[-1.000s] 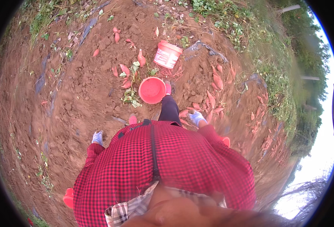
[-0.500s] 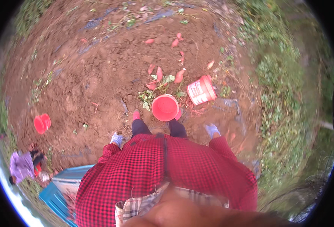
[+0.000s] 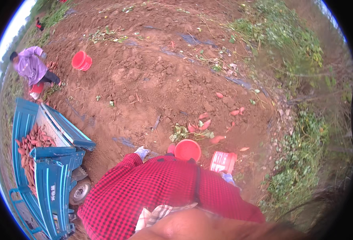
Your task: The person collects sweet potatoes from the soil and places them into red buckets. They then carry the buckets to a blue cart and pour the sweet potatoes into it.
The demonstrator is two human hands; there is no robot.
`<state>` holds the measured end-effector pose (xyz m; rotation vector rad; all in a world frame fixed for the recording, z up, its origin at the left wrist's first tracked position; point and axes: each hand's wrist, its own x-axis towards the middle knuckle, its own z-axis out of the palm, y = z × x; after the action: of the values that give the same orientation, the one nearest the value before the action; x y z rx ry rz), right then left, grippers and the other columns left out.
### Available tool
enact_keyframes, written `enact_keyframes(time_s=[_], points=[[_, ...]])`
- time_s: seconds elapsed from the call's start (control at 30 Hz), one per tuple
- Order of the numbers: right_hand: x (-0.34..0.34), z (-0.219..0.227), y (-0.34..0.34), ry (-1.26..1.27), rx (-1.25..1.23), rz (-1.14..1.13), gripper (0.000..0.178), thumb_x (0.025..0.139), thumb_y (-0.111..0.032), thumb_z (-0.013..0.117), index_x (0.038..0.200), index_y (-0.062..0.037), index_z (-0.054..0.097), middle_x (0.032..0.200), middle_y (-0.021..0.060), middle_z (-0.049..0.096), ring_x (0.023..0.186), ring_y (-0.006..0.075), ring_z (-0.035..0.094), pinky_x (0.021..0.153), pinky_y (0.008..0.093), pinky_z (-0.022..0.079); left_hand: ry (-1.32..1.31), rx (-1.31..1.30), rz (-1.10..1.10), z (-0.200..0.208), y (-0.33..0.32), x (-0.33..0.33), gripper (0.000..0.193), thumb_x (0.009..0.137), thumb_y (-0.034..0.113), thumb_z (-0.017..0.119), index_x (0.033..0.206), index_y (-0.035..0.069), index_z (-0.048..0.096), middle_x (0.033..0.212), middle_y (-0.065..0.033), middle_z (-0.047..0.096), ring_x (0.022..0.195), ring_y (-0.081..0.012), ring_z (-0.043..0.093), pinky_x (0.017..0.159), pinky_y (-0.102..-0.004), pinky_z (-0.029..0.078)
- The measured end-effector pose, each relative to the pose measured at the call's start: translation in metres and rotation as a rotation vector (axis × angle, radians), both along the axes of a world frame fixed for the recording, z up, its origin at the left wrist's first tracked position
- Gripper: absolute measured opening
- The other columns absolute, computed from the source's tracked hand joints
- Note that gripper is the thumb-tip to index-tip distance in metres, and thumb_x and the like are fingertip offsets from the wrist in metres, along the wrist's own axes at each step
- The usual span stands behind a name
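Note:
My left hand (image 3: 142, 152), in a pale glove, hangs left of my body over the soil, its fingers loosely apart and nothing in them. My right hand (image 3: 227, 178), gloved too, shows only in part past my sleeve. It is close to a tipped red bucket (image 3: 223, 161) with a white label; whether it touches the bucket I cannot tell. An upright red bucket (image 3: 187, 150) stands at my feet, its inside bare. Just beyond lie several sweet potatoes (image 3: 205, 125) and some leafy vines (image 3: 179, 132).
At the left is a blue cart (image 3: 53, 176) with its side panel swung out, holding a heap of sweet potatoes (image 3: 35, 138). A person in a purple jacket (image 3: 31, 66) bends beyond it. Another red bucket (image 3: 81, 61) sits on the soil. Green vines (image 3: 292, 160) border the right.
My view has swung to the left, bringing the cart and the person further into sight. My right hand now appears nearer the tipped bucket and is more hidden by my body.

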<state>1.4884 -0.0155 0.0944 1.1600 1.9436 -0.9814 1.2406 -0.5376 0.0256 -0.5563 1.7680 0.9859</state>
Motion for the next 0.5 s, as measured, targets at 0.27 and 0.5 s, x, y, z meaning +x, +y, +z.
enact_keyframes(time_s=[0.27, 0.5], points=[[-0.06, 0.052, -0.013, 0.203, -0.187, -0.27, 0.035, 0.088, -0.028, 0.06, 0.111, -0.0023, 0.061, 0.09, 0.0118, 0.065, 0.078, 0.02, 0.061, 0.067, 0.0328, 0.049, 0.675, -0.209, -1.349, -0.032, -0.032, -0.045, 0.033, 0.082, 0.014, 0.059, 0.114, 0.007, 0.059, 0.11, -0.0096, 0.065, 0.097, -0.027, 0.062, 0.089, -0.0339, 0.048], [-0.038, 0.026, -0.012, 0.071, 0.007, -0.071, 0.046, 0.083, -0.037, 0.063, 0.112, -0.0009, 0.06, 0.099, 0.0182, 0.066, 0.089, 0.0282, 0.064, 0.075, 0.0379, 0.05, 0.316, -0.133, -0.146, -0.033, -0.064, -0.065, 0.035, 0.088, 0.021, 0.058, 0.116, 0.001, 0.056, 0.106, -0.0137, 0.064, 0.094, -0.0229, 0.06, 0.081, -0.0345, 0.047]])
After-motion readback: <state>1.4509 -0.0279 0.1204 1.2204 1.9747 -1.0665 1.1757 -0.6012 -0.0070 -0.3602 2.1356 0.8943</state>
